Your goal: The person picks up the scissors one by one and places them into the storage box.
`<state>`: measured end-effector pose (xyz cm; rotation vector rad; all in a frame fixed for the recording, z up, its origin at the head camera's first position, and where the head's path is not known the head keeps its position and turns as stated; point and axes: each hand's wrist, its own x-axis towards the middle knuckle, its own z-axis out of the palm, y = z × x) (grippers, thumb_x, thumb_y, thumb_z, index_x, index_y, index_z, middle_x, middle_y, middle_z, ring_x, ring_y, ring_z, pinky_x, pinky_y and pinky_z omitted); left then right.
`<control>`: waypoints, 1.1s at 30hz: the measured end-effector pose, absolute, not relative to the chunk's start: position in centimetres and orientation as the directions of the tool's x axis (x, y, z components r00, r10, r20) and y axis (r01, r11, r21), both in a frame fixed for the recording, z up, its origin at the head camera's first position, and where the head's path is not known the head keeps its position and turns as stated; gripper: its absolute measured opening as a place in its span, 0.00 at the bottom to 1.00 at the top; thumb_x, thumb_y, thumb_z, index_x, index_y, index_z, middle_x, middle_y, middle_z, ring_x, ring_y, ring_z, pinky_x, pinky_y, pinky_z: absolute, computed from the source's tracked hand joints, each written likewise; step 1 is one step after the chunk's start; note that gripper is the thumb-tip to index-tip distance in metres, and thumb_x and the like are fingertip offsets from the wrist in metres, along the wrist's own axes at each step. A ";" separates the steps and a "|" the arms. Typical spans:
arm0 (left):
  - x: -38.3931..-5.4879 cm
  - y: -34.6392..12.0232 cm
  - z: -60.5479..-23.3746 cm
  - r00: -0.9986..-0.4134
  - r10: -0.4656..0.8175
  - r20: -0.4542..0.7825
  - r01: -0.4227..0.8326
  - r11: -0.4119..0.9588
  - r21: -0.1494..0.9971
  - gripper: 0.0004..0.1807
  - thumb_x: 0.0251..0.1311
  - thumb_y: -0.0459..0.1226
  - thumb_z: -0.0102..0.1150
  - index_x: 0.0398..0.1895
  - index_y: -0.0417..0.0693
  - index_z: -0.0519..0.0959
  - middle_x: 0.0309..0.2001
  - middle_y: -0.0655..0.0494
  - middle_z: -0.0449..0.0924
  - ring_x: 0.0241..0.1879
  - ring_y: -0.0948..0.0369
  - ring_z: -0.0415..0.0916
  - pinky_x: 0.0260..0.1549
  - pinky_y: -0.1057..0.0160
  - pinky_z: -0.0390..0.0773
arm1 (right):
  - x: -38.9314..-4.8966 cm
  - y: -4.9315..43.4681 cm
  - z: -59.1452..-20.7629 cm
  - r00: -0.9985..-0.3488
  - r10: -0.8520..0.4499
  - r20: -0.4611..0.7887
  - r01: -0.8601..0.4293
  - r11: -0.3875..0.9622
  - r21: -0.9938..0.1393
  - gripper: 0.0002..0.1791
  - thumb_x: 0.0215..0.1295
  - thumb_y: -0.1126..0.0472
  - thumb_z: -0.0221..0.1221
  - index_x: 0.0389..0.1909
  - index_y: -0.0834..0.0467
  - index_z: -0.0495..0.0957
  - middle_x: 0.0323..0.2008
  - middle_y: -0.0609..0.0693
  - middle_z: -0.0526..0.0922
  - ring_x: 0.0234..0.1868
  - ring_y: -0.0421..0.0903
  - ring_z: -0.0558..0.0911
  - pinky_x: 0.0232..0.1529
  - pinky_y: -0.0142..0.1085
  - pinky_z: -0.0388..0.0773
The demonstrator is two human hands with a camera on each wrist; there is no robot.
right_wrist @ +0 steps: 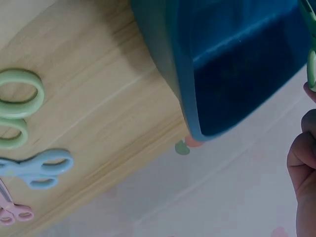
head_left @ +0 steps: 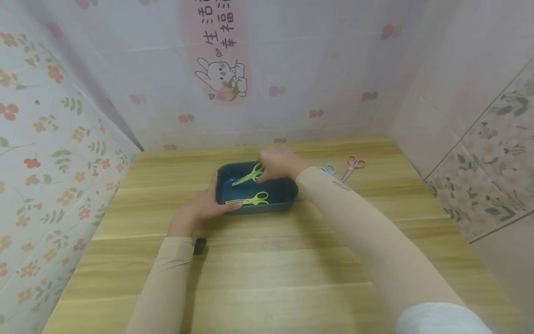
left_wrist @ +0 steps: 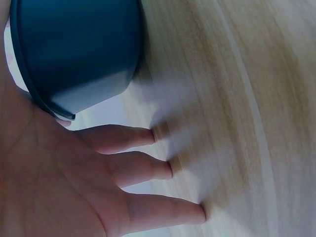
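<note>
In the head view my right hand (head_left: pixel 279 161) pinches green scissors (head_left: pixel 250 175) by the handles, with the blades pointing left and down over the dark blue box (head_left: pixel 283 208). Yellow scissors (head_left: pixel 255 199) lie inside the box along its front wall. My left hand (head_left: pixel 204 202) rests at the box's left end, its thumb along the front rim and reaching the yellow scissors in this view. From the left wrist, three straight fingers (left_wrist: pixel 143 168) of this hand show with their tips down on the table, while the palm is at the box's rim.
To the right of the box, pink scissors (head_left: pixel 354 164) and blue scissors (head_left: pixel 329 170) lie on the wooden table (head_left: pixel 258 278). Light green scissors (right_wrist: pixel 22 106) show there in the right wrist view. A printed cloth wall (head_left: pixel 292 69) stands behind the table.
</note>
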<state>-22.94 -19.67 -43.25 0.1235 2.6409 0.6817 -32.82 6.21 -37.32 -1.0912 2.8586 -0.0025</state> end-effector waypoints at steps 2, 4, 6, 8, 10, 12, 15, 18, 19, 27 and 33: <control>-22.9 -19.7 -43.3 -0.912 0.184 -0.366 -0.016 0.876 0.481 0.80 0.50 0.83 0.56 0.85 0.56 0.18 0.83 0.29 0.52 0.78 0.33 0.64 0.73 0.34 0.70 | -32.7 6.0 -37.5 -0.747 -0.659 -0.087 -0.659 0.752 -0.034 0.26 0.58 0.36 0.72 0.21 0.49 0.72 0.21 0.41 0.68 0.26 0.41 0.68 0.28 0.37 0.63; -23.0 -19.8 -43.3 -0.913 0.185 -0.364 -0.015 0.876 0.482 0.80 0.50 0.84 0.56 0.85 0.56 0.18 0.83 0.29 0.52 0.78 0.33 0.65 0.73 0.34 0.70 | -32.5 5.8 -37.6 -0.751 -0.651 -0.108 -0.651 0.758 -0.042 0.25 0.58 0.36 0.72 0.24 0.50 0.75 0.23 0.41 0.70 0.28 0.42 0.69 0.29 0.37 0.65; -23.0 -19.8 -43.4 -0.913 0.186 -0.362 -0.015 0.873 0.487 0.80 0.50 0.83 0.56 0.85 0.56 0.17 0.83 0.29 0.52 0.78 0.33 0.64 0.74 0.34 0.69 | -32.4 5.7 -37.8 -0.754 -0.645 -0.128 -0.646 0.763 -0.039 0.25 0.59 0.35 0.73 0.27 0.51 0.78 0.24 0.41 0.71 0.29 0.42 0.70 0.29 0.38 0.65; -23.0 -19.8 -43.4 -0.914 0.189 -0.360 -0.015 0.869 0.494 0.80 0.50 0.83 0.57 0.85 0.56 0.17 0.83 0.29 0.52 0.78 0.33 0.64 0.74 0.34 0.69 | -32.3 5.5 -37.9 -0.751 -0.646 -0.140 -0.648 0.761 -0.036 0.25 0.59 0.34 0.73 0.29 0.51 0.79 0.25 0.42 0.70 0.29 0.43 0.69 0.29 0.38 0.65; -23.0 -19.8 -43.4 -0.915 0.189 -0.357 -0.016 0.866 0.500 0.80 0.50 0.82 0.58 0.85 0.56 0.18 0.83 0.29 0.52 0.78 0.33 0.64 0.74 0.34 0.69 | -32.3 5.3 -38.1 -0.744 -0.653 -0.142 -0.656 0.754 -0.033 0.25 0.59 0.34 0.73 0.29 0.52 0.80 0.24 0.42 0.70 0.30 0.43 0.69 0.29 0.38 0.64; -23.0 -19.8 -43.4 -0.915 0.191 -0.356 -0.016 0.863 0.504 0.80 0.51 0.82 0.58 0.85 0.56 0.18 0.84 0.29 0.51 0.78 0.33 0.64 0.74 0.34 0.69 | -32.2 5.2 -38.2 -0.739 -0.660 -0.137 -0.663 0.748 -0.026 0.25 0.59 0.34 0.73 0.29 0.51 0.81 0.24 0.41 0.71 0.30 0.43 0.70 0.29 0.38 0.65; -23.1 -19.8 -43.4 -0.914 0.194 -0.356 -0.015 0.861 0.508 0.80 0.51 0.82 0.58 0.85 0.57 0.17 0.84 0.30 0.50 0.78 0.34 0.63 0.75 0.34 0.68 | -32.1 5.0 -38.4 -0.734 -0.665 -0.136 -0.669 0.743 -0.026 0.25 0.59 0.34 0.73 0.29 0.52 0.81 0.25 0.42 0.74 0.31 0.43 0.71 0.31 0.39 0.68; -23.2 -19.8 -43.5 -0.913 0.198 -0.356 -0.013 0.859 0.511 0.80 0.51 0.82 0.59 0.85 0.56 0.17 0.84 0.30 0.50 0.78 0.34 0.63 0.75 0.35 0.68 | -32.0 4.8 -38.5 -0.735 -0.662 -0.146 -0.666 0.745 -0.026 0.25 0.60 0.34 0.72 0.31 0.52 0.82 0.27 0.42 0.77 0.32 0.44 0.73 0.34 0.40 0.72; -23.2 -19.8 -43.5 -0.913 0.198 -0.357 -0.014 0.859 0.512 0.80 0.51 0.82 0.59 0.85 0.56 0.17 0.84 0.29 0.50 0.78 0.34 0.63 0.75 0.35 0.68 | -31.9 4.8 -38.5 -0.736 -0.660 -0.150 -0.664 0.747 -0.025 0.25 0.60 0.34 0.72 0.32 0.52 0.83 0.27 0.42 0.78 0.33 0.44 0.74 0.35 0.41 0.74; -23.2 -19.8 -43.5 -0.914 0.194 -0.357 -0.015 0.862 0.506 0.81 0.49 0.82 0.59 0.85 0.56 0.18 0.83 0.28 0.52 0.78 0.33 0.64 0.74 0.35 0.69 | -31.7 4.6 -38.7 -0.744 -0.637 -0.202 -0.644 0.764 -0.035 0.25 0.64 0.35 0.70 0.40 0.54 0.85 0.33 0.44 0.82 0.35 0.44 0.78 0.39 0.42 0.81; -23.2 -19.7 -43.5 -0.920 0.196 -0.339 0.000 0.865 0.501 0.81 0.50 0.81 0.60 0.85 0.54 0.18 0.81 0.27 0.57 0.75 0.34 0.68 0.73 0.36 0.71 | -32.1 4.6 -38.7 -0.748 -0.634 -0.195 -0.640 0.767 -0.043 0.33 0.66 0.37 0.69 0.59 0.59 0.84 0.47 0.50 0.89 0.48 0.49 0.87 0.53 0.50 0.86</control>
